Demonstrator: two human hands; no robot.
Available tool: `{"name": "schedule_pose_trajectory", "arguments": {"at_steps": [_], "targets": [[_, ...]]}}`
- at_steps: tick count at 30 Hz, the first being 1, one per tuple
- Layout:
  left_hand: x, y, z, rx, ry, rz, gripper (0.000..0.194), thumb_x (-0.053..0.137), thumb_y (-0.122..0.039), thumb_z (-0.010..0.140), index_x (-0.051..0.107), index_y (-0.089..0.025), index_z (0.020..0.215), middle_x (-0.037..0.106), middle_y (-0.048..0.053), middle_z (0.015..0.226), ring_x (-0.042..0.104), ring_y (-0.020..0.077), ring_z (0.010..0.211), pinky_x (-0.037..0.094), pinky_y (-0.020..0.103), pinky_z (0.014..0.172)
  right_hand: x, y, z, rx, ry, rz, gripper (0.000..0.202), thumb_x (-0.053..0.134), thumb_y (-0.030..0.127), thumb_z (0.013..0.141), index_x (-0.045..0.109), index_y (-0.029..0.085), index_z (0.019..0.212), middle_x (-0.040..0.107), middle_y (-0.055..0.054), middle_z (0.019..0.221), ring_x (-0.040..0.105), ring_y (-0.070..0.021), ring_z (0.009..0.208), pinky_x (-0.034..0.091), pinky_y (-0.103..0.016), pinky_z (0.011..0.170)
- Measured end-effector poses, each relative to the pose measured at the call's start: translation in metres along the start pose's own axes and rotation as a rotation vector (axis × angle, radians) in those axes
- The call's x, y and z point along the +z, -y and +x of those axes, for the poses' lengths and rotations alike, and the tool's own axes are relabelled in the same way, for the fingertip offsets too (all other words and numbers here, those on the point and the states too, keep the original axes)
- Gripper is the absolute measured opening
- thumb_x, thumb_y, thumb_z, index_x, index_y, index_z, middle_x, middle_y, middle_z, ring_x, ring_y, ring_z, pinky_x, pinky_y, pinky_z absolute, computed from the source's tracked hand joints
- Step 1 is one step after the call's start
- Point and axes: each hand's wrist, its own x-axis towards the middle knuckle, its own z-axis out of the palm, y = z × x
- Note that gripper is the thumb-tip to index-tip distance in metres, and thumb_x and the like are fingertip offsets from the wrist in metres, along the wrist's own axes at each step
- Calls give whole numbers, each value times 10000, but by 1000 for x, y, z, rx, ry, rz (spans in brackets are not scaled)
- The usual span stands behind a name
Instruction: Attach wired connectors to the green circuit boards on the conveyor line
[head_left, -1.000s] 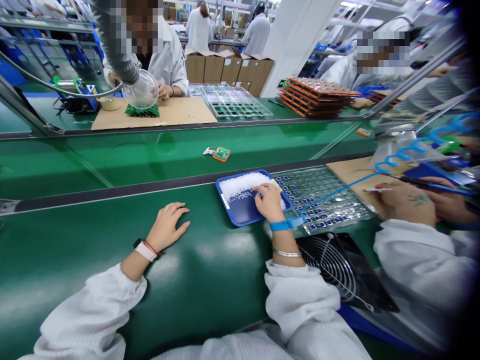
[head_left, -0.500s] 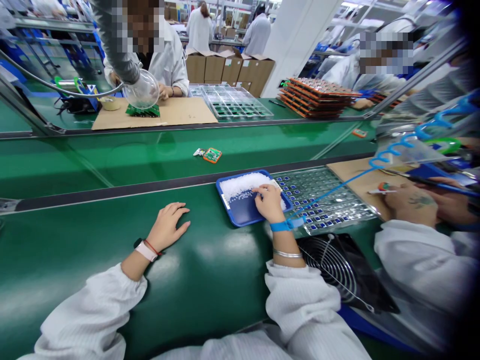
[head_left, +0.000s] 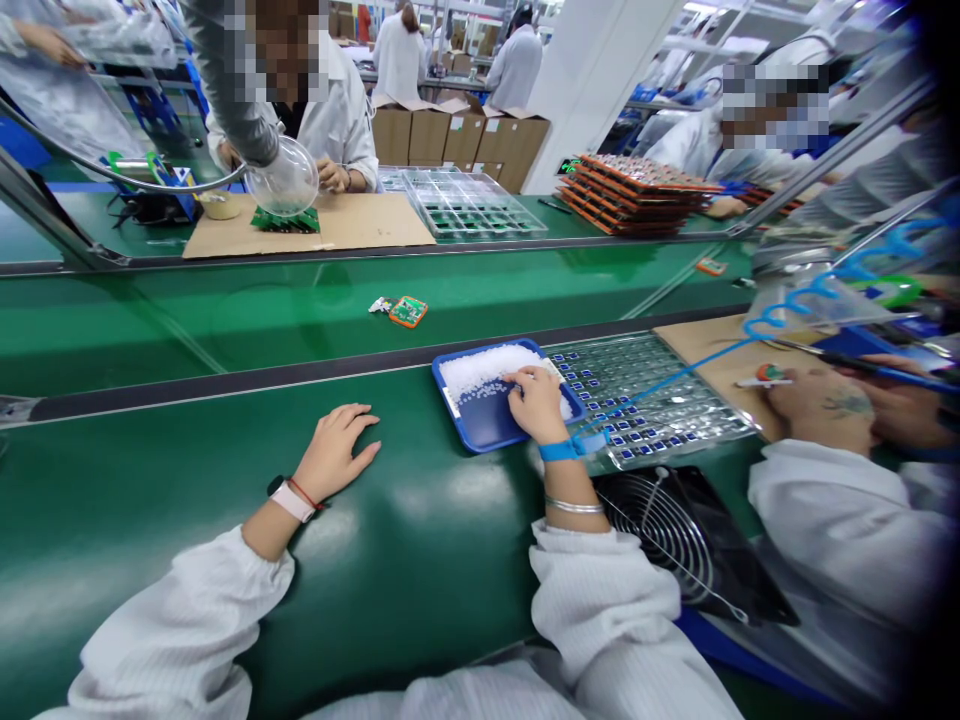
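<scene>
My left hand [head_left: 335, 455] rests on the green tabletop, open and holding nothing, its fingers stretched out to the right. My right hand [head_left: 537, 404] is over a blue tray [head_left: 486, 432], fingers loosely bent and a little apart, with the fingertips at the edge of a spread of small white pieces [head_left: 487, 368]. Nothing shows between those fingers, though the palm side is hidden. A blue wrist strap [head_left: 559, 451] with a coiled cord circles my right wrist. Right of the tray lies a clear plastic sheet [head_left: 675, 385] with rows of small dark-blue parts.
Beyond the tray a green conveyor [head_left: 300, 330] carries an orange-edged circuit board [head_left: 409, 311]. A black fan with a wire guard [head_left: 667, 535] sits by my right forearm. A co-worker's hands [head_left: 825, 405] are at the right; another person works across the conveyor near stacked orange panels [head_left: 630, 195].
The circuit board on the conveyor has shifted slightly left, and so has another orange piece farther right. A person has come into view at the far left. Both my hands are almost still.
</scene>
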Motion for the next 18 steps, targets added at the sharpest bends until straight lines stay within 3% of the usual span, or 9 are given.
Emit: {"name": "schedule_pose_trajectory", "arguments": {"at_steps": [18], "targets": [[0,0,0,3,11,23,324,469,-381,865,547,-208,1127,528,95,1256,445,257,1186,384,446,954,1,-1,0,-22,6,-16,336,450,102,733,686,166,965,531,-119,1068,437,-273,999,362,-410,862]]}}
